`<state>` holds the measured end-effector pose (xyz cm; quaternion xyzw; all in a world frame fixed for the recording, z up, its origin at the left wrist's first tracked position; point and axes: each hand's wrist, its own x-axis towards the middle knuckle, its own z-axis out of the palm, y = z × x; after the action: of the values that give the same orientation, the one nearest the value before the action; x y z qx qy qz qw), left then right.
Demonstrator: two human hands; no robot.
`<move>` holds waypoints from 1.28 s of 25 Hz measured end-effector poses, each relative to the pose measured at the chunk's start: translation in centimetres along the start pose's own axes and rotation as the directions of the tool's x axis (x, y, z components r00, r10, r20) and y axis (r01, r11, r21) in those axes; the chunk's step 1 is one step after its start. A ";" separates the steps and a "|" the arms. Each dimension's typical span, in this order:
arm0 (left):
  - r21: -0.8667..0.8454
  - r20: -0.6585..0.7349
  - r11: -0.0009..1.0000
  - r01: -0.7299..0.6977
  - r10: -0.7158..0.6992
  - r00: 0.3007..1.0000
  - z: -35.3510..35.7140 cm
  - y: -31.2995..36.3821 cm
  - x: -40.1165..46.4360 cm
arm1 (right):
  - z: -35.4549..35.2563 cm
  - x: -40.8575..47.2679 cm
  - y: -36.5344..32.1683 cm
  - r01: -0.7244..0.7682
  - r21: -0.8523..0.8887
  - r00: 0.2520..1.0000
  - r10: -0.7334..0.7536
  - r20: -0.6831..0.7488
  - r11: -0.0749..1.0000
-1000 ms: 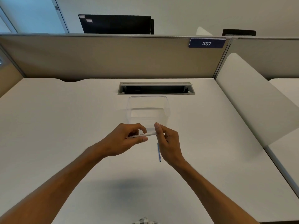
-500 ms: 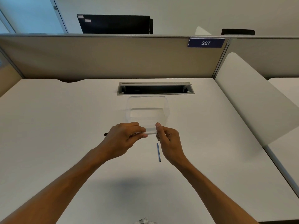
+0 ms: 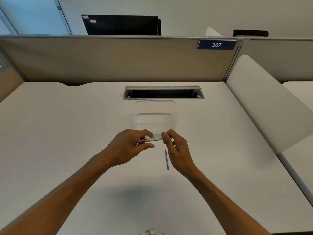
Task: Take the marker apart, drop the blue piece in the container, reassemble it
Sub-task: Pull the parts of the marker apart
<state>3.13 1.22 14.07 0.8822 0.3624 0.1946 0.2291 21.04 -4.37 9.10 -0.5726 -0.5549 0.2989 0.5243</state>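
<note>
Little has shifted over the last second: both hands have stayed low over the desk, the right one turning slightly at the end of the marker, and the blue piece has not moved.

A person stands at a white desk [image 3: 67, 133], seen from above their own forearms. Their left hand [image 3: 130, 146] is clamped around the marker body [image 3: 149, 140], a white barrel with printed lettering, held roughly level with its long axis running left to right. The right hand [image 3: 177, 150] has its fingertips [image 3: 164, 135] pinched together on the barrel's right end; whether a small cap or plug sits inside that pinch cannot be told.

On the desk lies the blue piece [image 3: 166, 159], a thin rod, free of both hands. Its long axis points away from the person, toward the container. It sits just beside the inner edge of the right hand, below and slightly right of the marker's end, so the right hand is plainly the nearer one to pick it up, probably by pinching it across its narrow width.

Directly beyond the hands stands the container [image 3: 155, 114], a clear, open-topped plastic tub that looks empty. The rod is therefore not yet dropped in. Nothing lies between rod and tub except the hands and marker themselves, which would need to lift clear.

Farther back are a cable slot [image 3: 163, 93] set in the desk, a beige partition [image 3: 101, 60] with a sign reading 307 [image 3: 216, 44], and a dark monitor [image 3: 121, 24] behind it.
</note>
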 end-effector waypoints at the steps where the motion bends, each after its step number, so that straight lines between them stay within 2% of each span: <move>1: 0.026 -0.016 1.000 -0.010 0.010 1.000 0.0 0.0 -0.1 | 0.0 0.0 -0.1 -0.009 -0.002 1.000 0.009 -0.003 1.000; 9: 0.162 -0.090 0.979 -0.124 0.140 0.986 0.0 0.3 -0.2 | -0.4 0.1 0.0 -0.058 0.012 0.998 0.058 -0.002 0.998; 21: 0.205 -0.084 0.975 -0.088 0.107 0.991 0.0 -0.2 -0.1 | -0.7 0.3 -0.1 -0.076 0.051 0.996 0.074 0.040 0.996; 32: 0.343 -0.037 0.927 -0.150 0.173 0.984 -0.4 0.4 0.1 | -1.3 0.4 0.3 -0.111 0.058 0.994 0.109 0.031 0.992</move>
<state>3.18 1.12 14.66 0.9283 0.3242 0.1766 0.0448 22.36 -4.30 9.30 -0.5822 -0.5206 0.3518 0.5160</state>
